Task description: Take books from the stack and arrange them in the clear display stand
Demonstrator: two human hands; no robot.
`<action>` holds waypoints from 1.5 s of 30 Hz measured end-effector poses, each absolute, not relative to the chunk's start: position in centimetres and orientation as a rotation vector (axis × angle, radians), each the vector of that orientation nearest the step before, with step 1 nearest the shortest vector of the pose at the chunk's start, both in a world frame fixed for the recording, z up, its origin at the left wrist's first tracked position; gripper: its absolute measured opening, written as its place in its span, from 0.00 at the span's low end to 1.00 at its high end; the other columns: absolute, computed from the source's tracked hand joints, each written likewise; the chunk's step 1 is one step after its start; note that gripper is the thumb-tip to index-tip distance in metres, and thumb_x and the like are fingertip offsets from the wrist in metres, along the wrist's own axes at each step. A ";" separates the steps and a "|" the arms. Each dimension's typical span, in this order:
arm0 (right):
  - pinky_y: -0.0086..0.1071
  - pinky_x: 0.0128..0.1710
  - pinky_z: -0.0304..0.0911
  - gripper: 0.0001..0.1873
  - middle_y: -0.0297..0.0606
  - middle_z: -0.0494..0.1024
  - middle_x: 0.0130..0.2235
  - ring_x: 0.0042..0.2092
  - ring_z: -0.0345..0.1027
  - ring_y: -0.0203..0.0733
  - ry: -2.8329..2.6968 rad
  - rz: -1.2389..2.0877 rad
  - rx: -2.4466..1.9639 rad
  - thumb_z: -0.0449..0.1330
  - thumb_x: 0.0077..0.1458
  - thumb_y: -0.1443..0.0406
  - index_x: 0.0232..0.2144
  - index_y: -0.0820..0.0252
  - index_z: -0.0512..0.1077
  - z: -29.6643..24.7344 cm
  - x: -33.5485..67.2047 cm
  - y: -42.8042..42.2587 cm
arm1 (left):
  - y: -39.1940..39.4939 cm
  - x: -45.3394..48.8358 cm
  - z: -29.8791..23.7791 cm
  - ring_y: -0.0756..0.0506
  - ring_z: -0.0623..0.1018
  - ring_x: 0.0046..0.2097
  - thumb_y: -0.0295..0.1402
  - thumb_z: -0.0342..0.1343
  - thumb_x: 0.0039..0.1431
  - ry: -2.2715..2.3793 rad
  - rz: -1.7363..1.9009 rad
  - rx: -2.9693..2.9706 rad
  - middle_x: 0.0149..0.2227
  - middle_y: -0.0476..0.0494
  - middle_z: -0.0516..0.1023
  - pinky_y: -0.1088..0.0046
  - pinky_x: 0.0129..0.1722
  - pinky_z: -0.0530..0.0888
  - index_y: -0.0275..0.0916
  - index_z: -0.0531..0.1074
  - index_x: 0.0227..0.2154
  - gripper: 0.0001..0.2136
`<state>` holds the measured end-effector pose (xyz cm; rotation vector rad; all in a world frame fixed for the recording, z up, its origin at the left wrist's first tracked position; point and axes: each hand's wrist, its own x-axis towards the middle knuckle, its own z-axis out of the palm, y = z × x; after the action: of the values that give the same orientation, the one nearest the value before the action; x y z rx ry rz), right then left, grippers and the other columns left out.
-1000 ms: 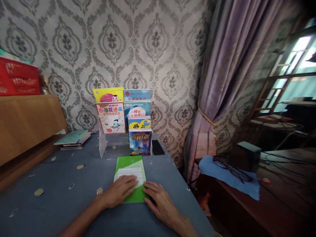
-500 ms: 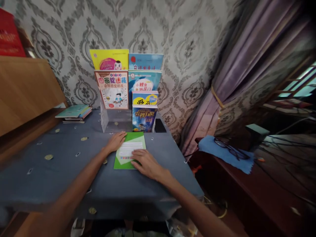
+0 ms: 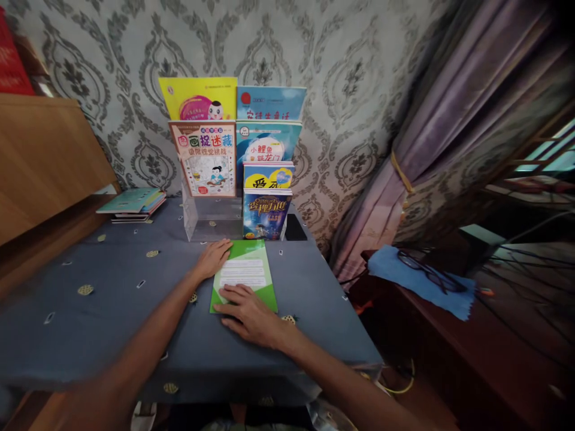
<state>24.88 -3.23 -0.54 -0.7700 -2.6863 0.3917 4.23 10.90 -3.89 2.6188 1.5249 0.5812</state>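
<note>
A green book (image 3: pixel 263 272) with a pale panel and lines of print lies flat on the cloth-covered table. My left hand (image 3: pixel 214 258) rests at its upper left edge, fingers stretched out over the corner. Across its lower part lies my right hand (image 3: pixel 250 316), fingers spread flat on the cover. Just beyond the book stands a clear acrylic rack (image 3: pixel 211 230) in tiers. It bears a yellow book (image 3: pixel 197 96), an orange-framed picture book (image 3: pixel 207 158), a blue book (image 3: pixel 272 103), a teal book (image 3: pixel 268 142) and a dark blue book (image 3: pixel 266 215).
A small stack of thin books (image 3: pixel 135 203) lies at the table's back left, beside a wooden cabinet (image 3: pixel 49 161). A black phone-like slab (image 3: pixel 296 227) is right of the rack. Glasses (image 3: pixel 431 272) on a blue cloth (image 3: pixel 386 269) and cables lie on the dark furniture at right.
My right hand has slid down and left across the green book, towards its lower edge. My left hand stays near the upper left corner. The view has shifted slightly.
</note>
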 end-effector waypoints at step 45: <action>0.50 0.67 0.47 0.24 0.50 0.61 0.68 0.70 0.50 0.49 -2.419 0.171 -1.514 0.47 0.69 0.61 0.63 0.63 0.64 -1.5 28.8 5.3 | 7.3 4.3 -3.2 0.40 0.69 0.64 0.33 0.45 0.67 1.708 0.544 2.574 0.64 0.39 0.70 0.59 0.64 0.67 0.38 0.71 0.58 0.19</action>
<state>28.82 5.33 -1.54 -1.5135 -2.4192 0.1711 4.32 7.34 -3.19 2.5735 1.7081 0.5443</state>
